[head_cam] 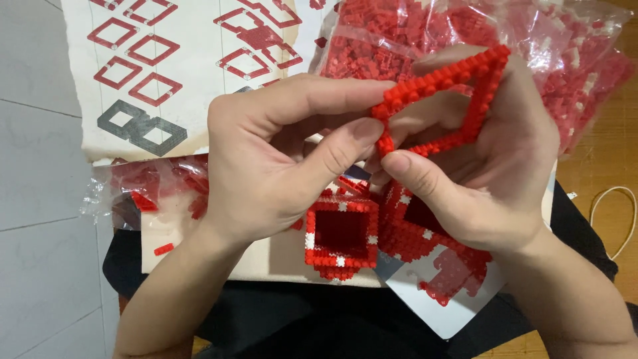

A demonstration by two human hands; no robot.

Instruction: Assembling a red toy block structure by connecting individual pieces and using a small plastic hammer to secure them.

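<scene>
Head view showed both hands closed on one piece — a red brick frame (444, 100), a thin diamond-shaped loop of tiny studded blocks, held up in front of the chest. The left hand (266, 166) pinched the frame's left corner between thumb and forefinger, the fingertips pressed together on the bricks. The right hand (478, 173) clamped the same frame from the other side, its thumb lying along the lower edge and its fingers curled behind the top edge, so that the loop sat tilted between the two hands.

Just below the hands, on the lap, stood a hollow red box (341, 234) of small bricks with white dots at its corners, open side up. Touching it on the right was a second red brick piece (425, 233), partly hidden by the right wrist.

Under these lay an instruction sheet (166, 60) printed with red diamond outlines and one grey figure. A clear bag of loose red bricks (571, 60) lay at the top right — another smaller bag (153, 183) lay at the left. A rubber band (615, 219) rested on the wooden floor, well apart at the right.
</scene>
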